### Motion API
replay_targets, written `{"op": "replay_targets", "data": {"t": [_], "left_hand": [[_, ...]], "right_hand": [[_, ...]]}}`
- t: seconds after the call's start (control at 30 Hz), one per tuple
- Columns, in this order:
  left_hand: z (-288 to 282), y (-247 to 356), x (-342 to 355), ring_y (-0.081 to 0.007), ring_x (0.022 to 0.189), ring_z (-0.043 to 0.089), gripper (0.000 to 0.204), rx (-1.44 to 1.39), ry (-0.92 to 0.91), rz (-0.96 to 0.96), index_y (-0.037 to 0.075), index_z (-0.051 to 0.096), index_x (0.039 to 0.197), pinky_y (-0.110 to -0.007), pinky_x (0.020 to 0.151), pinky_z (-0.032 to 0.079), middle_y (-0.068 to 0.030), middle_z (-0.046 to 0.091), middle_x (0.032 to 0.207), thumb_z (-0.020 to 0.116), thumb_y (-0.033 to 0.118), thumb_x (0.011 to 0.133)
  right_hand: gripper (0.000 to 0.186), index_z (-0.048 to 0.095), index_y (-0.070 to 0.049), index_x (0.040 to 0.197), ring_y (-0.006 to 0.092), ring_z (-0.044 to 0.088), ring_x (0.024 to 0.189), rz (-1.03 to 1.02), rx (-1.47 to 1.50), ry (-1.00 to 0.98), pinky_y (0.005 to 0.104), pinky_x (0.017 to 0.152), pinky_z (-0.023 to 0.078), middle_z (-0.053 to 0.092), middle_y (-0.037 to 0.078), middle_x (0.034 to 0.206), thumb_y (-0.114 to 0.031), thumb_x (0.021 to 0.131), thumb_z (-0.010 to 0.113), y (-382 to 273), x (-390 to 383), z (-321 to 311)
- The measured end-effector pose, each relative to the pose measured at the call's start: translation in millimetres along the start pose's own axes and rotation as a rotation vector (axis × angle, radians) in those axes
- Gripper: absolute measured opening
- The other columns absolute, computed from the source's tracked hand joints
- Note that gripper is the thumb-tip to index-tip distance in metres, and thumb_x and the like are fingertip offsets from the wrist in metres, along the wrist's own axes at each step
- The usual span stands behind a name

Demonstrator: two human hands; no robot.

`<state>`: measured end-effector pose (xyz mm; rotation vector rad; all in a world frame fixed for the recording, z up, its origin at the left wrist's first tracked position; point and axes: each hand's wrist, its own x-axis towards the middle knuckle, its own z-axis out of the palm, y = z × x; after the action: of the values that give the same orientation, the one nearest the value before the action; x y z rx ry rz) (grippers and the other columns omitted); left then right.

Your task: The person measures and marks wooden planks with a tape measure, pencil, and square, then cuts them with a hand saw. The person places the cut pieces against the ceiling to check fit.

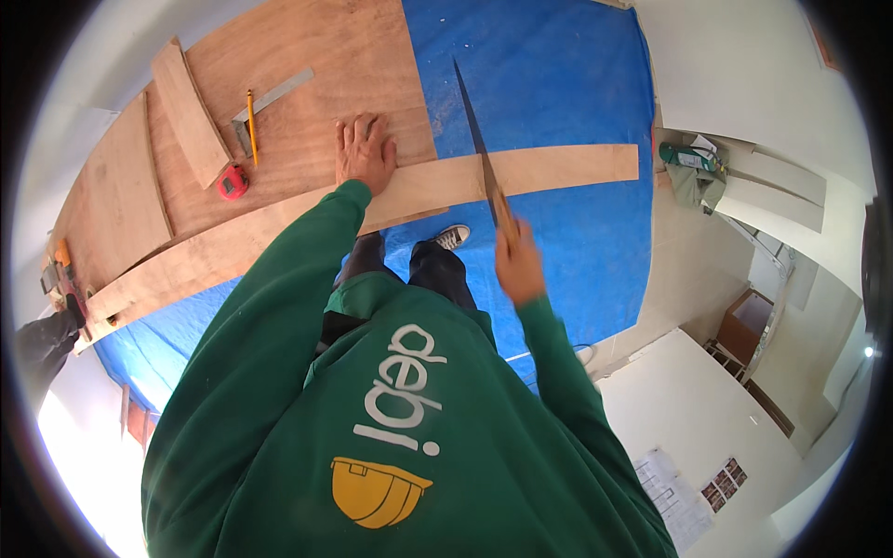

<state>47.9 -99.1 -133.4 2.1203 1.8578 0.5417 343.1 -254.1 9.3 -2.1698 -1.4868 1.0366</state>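
Note:
A long thin plywood strip (577,164) crosses the view, resting on a larger plywood sheet (316,37) at left and extending over blue tarp. My left hand (367,153) lies with fingers out, pressing at the strip's upper edge and the sheet. My right hand (516,260) grips the wooden handle of a handsaw (475,126), whose blade lies across the strip, right of my left hand. A red tape measure (233,182), yellow pencil (252,126) and metal square (279,90) are on the sheet beside two loose boards (186,107).
Blue tarp (595,260) covers the floor around my shoe (453,236). At far left, another person's dark-clad limb (46,344) is beside tools (60,279). A green bag (693,167) is at right, near a white wall (744,56) and a ladder (772,307).

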Motion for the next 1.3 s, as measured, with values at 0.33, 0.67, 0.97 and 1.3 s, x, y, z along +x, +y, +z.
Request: {"op": "replay_targets", "data": {"t": [0.33, 0.67, 0.97, 1.3], "left_hand": [[4, -5, 0, -0.0382, 0.149, 0.049, 0.048, 0.005, 0.007, -0.031, 0.016, 0.062, 0.152, -0.061, 0.135, 0.023, -0.0137, 0.058, 0.153, 0.064, 0.034, 0.107], [-2, 2, -12, -0.0381, 0.149, 0.049, 0.049, 0.003, -0.013, 0.001, 0.014, 0.062, 0.151, -0.061, 0.134, 0.024, -0.0146, 0.058, 0.152, 0.064, 0.033, 0.107], [-6, 4, 6, -0.0383, 0.146, 0.050, 0.047, 0.014, 0.025, 0.045, 0.013, 0.065, 0.149, -0.059, 0.132, 0.026, -0.0149, 0.058, 0.151, 0.065, 0.032, 0.105], [20, -2, 19, -0.0418, 0.142, 0.052, 0.052, 0.009, -0.004, 0.232, 0.011, 0.063, 0.151, -0.059, 0.130, 0.029, -0.0220, 0.058, 0.149, 0.066, 0.038, 0.107]], "right_hand": [[0.048, 0.053, -0.004, 0.152, 0.0576, 0.072, 0.107, 0.028, -0.068, -0.038, 0.0619, 0.083, 0.059, 0.076, 0.029, 0.116, -0.024, 0.110, 0.065, -23, -130, -87], [0.040, 0.057, -0.004, 0.143, 0.0577, 0.071, 0.101, 0.086, -0.024, -0.024, 0.0634, 0.078, 0.057, 0.075, 0.033, 0.109, -0.026, 0.111, 0.064, 1, -54, -23], [0.041, 0.057, -0.005, 0.140, 0.0583, 0.070, 0.101, 0.011, -0.005, 0.013, 0.0678, 0.086, 0.054, 0.075, 0.034, 0.106, -0.029, 0.107, 0.065, -6, 49, 18], [0.041, 0.054, -0.008, 0.143, 0.0508, 0.075, 0.087, 0.192, 0.061, -0.108, 0.0609, 0.072, 0.057, 0.077, 0.025, 0.098, -0.017, 0.106, 0.070, -41, -209, -150]]}}
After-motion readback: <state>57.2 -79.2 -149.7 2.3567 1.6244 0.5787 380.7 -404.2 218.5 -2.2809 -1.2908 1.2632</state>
